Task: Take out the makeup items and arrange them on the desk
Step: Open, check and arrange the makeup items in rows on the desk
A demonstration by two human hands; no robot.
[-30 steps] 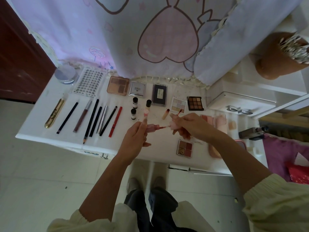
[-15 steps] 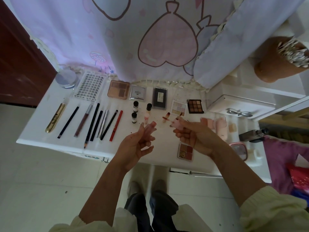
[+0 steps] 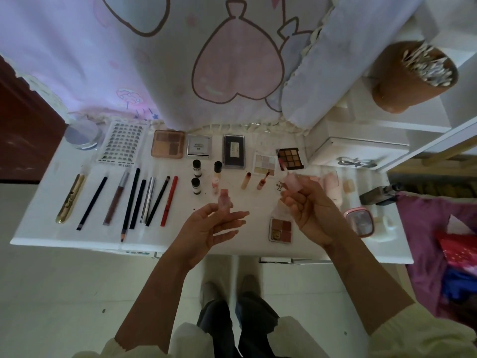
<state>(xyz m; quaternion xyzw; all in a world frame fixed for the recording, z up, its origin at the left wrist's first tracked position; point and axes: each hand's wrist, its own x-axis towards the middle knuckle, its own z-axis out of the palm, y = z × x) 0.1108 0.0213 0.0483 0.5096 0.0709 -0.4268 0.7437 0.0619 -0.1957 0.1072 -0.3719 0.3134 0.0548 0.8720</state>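
White worktop (image 3: 46, 228), makeup in rows. Left hand (image 3: 211, 226) pinches the pink lip-gloss tube (image 3: 225, 202) low down, other fingers splayed; right hand (image 3: 309, 213) curls round its wand cap (image 3: 293, 183). Both are held above the worktop's middle. Light, rigid, slick plastic, probably uncapped: grip mid-barrel, keep upright.

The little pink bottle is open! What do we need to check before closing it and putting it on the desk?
1. The left hand holds the pink bottle: ok.
2. The right hand pinches the cap with wand: ok.
3. Wand lined up with the bottle's mouth: not ok, they are apart.
4. Bottle's mouth clean: cannot tell, too blurred.
5. Bare spot on the desk near the lip tubes: ok.
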